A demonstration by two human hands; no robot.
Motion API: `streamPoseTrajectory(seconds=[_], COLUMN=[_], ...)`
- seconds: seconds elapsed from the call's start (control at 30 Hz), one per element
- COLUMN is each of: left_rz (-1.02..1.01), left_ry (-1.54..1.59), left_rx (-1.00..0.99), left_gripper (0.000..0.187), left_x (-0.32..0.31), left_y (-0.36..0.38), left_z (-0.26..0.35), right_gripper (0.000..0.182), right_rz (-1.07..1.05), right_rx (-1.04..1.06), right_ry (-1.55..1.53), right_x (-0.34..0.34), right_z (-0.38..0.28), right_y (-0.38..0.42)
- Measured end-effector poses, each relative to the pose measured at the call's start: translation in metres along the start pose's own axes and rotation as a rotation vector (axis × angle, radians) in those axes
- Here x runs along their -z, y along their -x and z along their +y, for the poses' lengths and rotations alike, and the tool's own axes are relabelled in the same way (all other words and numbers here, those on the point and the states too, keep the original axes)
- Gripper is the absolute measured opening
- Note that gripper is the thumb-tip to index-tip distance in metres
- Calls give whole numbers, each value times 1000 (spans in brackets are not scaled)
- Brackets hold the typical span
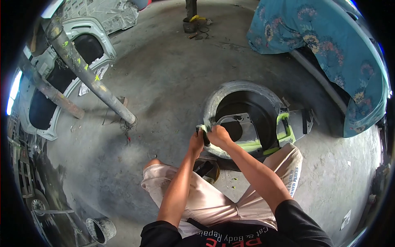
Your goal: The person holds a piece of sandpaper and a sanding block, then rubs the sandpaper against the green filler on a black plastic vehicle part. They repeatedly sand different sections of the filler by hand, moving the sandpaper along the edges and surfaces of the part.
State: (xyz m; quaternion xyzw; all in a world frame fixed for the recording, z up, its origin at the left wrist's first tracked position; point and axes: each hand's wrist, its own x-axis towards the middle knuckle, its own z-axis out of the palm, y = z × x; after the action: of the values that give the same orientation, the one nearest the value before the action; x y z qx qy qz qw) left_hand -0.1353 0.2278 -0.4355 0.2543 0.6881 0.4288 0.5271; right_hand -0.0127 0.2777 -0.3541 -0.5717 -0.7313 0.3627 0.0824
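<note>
A car body panel (242,146) with yellow-green patches along its edges lies across a tyre (218,96) on the floor in front of me. My left hand (197,142) is closed around the panel's left end, where a dark edge shows beside the fingers. Right next to it, my right hand (219,136) is closed with the fingers pressed together at the same end. A thin grey piece (207,124) sticks up from its fingertips; I cannot tell what kind of thing it is. The panel's right end (284,127), also yellow-green, reaches past the tyre near my knee.
To the right, a flowered blue cloth (325,45) drapes over a large object. Metal poles (88,74) slant down at the left before pale vehicle panels (92,31). A bucket (101,229) stands at lower left, and a dark container (189,25) sits by a far post.
</note>
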Motion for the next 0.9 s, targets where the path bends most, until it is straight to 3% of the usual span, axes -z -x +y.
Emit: streamPoseTrajectory(seconds=[0.07, 0.1, 0.17, 0.27, 0.3, 0.33, 0.4, 0.43, 0.53, 0.6, 0.73, 0.77, 0.9], left_rz=[7, -5, -67, 39, 52, 41, -73, -40, -33, -50, -52, -52, -60], left_ry=[5, -15, -89, -14, -37, -51, 33, -12, 8, 22, 67, 66, -5], left_rx=[1, -14, 0, 4, 3, 19, 19, 29, 57, 68, 63, 66, 72], left_gripper=[56, 57, 57, 54, 52, 52, 50, 51, 49, 48, 47, 47, 48], left_x=[0, 2, 7, -2, -2, -1, 2, 1, 2, 2, 1, 2, 5], left_y=[9, 8, 2, 6, 8, 12, 15, 13, 3, 1, 5, 5, -1], left_z=[9, 11, 5, 2, 10, 14, 18, 18, 8, 5, 8, 9, 3], right_gripper=[36, 36, 35, 33, 30, 28, 28, 28, 30, 33, 32, 34, 37], right_rz=[182, 176, 53, -106, -243, -193, 114, 114, 40, -231, -384, -230, -35], right_rx=[34, 24, 199, 363, 168, 36, 184, 177, 253, 285, 263, 278, 210], right_ry=[-107, -106, 147, 279, 121, 43, -47, -55, 101, 267, 392, 304, 80], right_x=[-20, -19, -15, -11, 16, 21, -1, -3, 2, 15, 42, 37, 29], right_z=[6, 8, 19, 46, 15, 1, 7, 11, 20, 26, 13, 22, 24], right_y=[-9, -7, 4, -16, -2, 3, -7, -6, 2, 1, -6, -9, 2])
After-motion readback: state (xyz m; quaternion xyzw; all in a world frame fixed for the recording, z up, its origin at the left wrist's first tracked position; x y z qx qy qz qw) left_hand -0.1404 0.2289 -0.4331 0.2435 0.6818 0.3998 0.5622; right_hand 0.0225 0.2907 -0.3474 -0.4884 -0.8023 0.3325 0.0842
